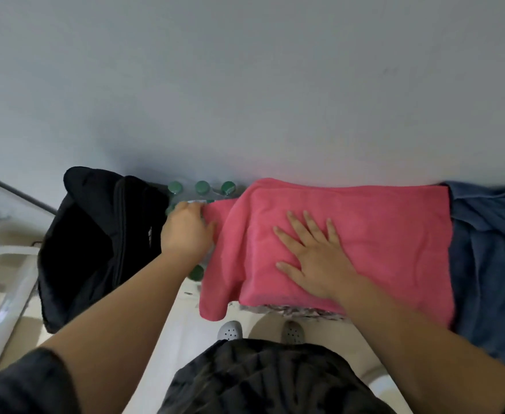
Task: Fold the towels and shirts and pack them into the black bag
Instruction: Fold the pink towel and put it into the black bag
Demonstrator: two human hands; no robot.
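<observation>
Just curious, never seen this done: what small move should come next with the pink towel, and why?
Probably the left hand lifts the loose end it grips and folds it rightward over the pink towel: that flap sticks out unfolded, while the right hand pins the rest flat.

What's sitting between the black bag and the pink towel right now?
In the head view, a cluster of green-capped bottles stands between the black bag and the pink towel; the left hand reaches over them, gripping the towel's left edge.
</observation>
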